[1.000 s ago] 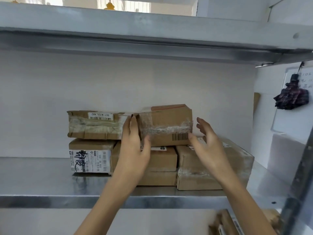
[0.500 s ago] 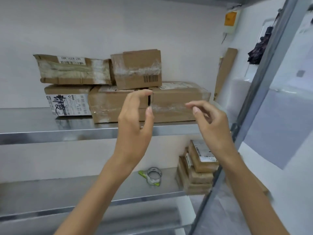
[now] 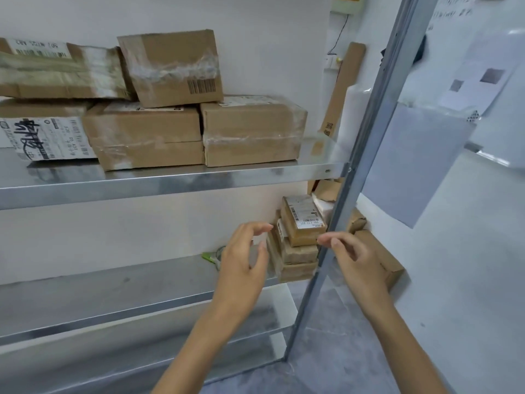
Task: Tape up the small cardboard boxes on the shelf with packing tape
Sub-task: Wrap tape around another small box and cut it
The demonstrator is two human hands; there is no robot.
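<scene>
Several taped cardboard boxes are stacked on the upper metal shelf; the top one carries a barcode. On the lower shelf a stack of small boxes leans at the right end. A tape dispenser with a green handle lies just left of that stack, mostly hidden behind my left hand. My left hand hovers in front of the stack with loosely curled fingers, holding nothing. My right hand hovers on the stack's right, by the shelf post, fingers also curled and empty.
A grey metal upright post crosses in front of the small boxes. More cardboard boxes lie on the floor behind it. A tall cardboard strip leans on the wall. Grey panels stand at right.
My view has dropped from the upper shelf to the lower one. Both hands have left the top barcode box and come down in front of the stack of small boxes.
</scene>
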